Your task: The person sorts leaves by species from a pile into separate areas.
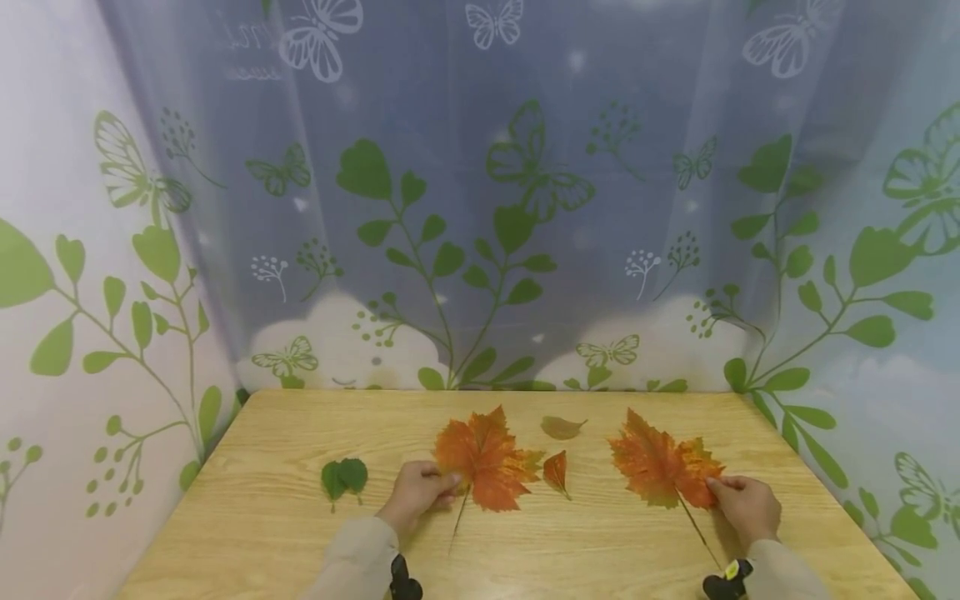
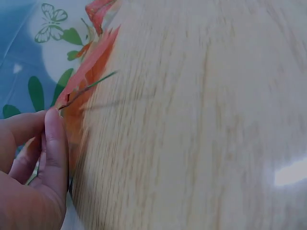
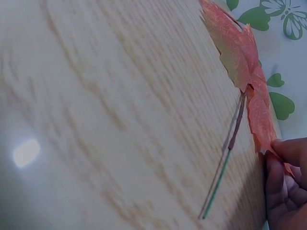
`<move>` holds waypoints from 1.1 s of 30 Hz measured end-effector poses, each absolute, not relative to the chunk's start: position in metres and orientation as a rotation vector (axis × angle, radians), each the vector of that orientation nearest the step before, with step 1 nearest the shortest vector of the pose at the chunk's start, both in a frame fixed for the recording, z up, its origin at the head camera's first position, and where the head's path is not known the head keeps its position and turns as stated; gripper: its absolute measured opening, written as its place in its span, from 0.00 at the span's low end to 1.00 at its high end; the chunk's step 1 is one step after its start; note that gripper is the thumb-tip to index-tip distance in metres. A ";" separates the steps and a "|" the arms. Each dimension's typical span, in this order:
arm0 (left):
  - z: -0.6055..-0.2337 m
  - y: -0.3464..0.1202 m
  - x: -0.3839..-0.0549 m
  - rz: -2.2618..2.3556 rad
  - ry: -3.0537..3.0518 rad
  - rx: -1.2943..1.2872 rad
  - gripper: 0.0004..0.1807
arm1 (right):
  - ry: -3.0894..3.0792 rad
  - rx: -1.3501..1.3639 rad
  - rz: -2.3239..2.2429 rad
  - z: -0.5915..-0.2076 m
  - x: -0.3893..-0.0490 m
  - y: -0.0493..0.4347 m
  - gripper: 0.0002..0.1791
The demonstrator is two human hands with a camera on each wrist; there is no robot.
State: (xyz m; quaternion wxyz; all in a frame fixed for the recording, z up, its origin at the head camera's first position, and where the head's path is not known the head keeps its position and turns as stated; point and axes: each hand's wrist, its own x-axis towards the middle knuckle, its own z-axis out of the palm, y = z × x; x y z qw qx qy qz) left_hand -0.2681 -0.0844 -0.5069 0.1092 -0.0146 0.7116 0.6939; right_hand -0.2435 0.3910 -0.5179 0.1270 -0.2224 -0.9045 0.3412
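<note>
Between thumb and fingers, my left hand (image 1: 418,493) pinches the left edge of an orange maple leaf (image 1: 489,463). That leaf's thin stem (image 2: 88,88) points toward the front of the table, its tip green in the left wrist view. My right hand (image 1: 748,505) pinches the right edge of a second orange maple leaf (image 1: 660,460). The brown and green stem (image 3: 229,153) of this one slants down close over the wood in the right wrist view. A small orange leaf (image 1: 556,473) and a brownish-green leaf (image 1: 562,427) lie between the two maple leaves.
Two small green leaves (image 1: 344,478) lie overlapping to the left of my left hand. Everything rests on a light wood-grain table (image 1: 585,550). A curtain (image 1: 480,250) printed with butterflies and plants hangs behind the table's back edge and along both sides.
</note>
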 end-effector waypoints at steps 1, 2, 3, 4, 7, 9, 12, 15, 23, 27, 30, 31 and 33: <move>-0.507 -0.084 -0.268 2.049 2.089 -0.048 0.13 | -2.632 -0.649 0.993 -0.518 -0.243 0.391 0.22; -0.507 -0.083 -0.267 2.058 2.087 -0.047 0.10 | -2.630 -0.650 0.991 -0.518 -0.244 0.391 0.22; -0.507 -0.082 -0.267 2.064 2.086 -0.040 0.09 | -2.632 -0.651 0.987 -0.518 -0.244 0.391 0.22; -0.507 -0.081 -0.267 2.068 2.087 -0.032 0.09 | -2.631 -0.652 0.983 -0.518 -0.244 0.391 0.22; -0.506 -0.078 -0.265 2.080 2.058 -0.003 0.10 | -2.619 -0.646 0.970 -0.518 -0.244 0.390 0.21; -0.506 -0.077 -0.264 2.085 1.998 0.004 0.14 | -2.612 -0.642 0.964 -0.518 -0.244 0.390 0.21; -0.505 -0.076 -0.264 2.090 1.874 -0.012 0.19 | -2.602 -0.638 0.961 -0.518 -0.244 0.389 0.20; -0.505 -0.076 -0.263 2.076 1.789 -0.008 0.22 | -2.605 -0.646 0.968 -0.518 -0.243 0.389 0.20; -0.506 -0.075 -0.260 2.039 1.817 -0.029 0.24 | -2.592 -0.651 0.976 -0.518 -0.242 0.388 0.20; -0.508 -0.074 -0.256 2.022 1.901 -0.021 0.19 | -2.588 -0.640 0.966 -0.521 -0.244 0.390 0.20; -0.508 -0.074 -0.254 1.980 1.950 -0.001 0.18 | -2.586 -0.635 0.962 -0.523 -0.245 0.390 0.20; -0.508 -0.075 -0.254 1.969 1.961 0.007 0.17 | -2.586 -0.632 0.960 -0.523 -0.245 0.390 0.20; -0.507 -0.076 -0.254 1.943 1.987 0.029 0.15 | -2.586 -0.628 0.961 -0.522 -0.244 0.390 0.21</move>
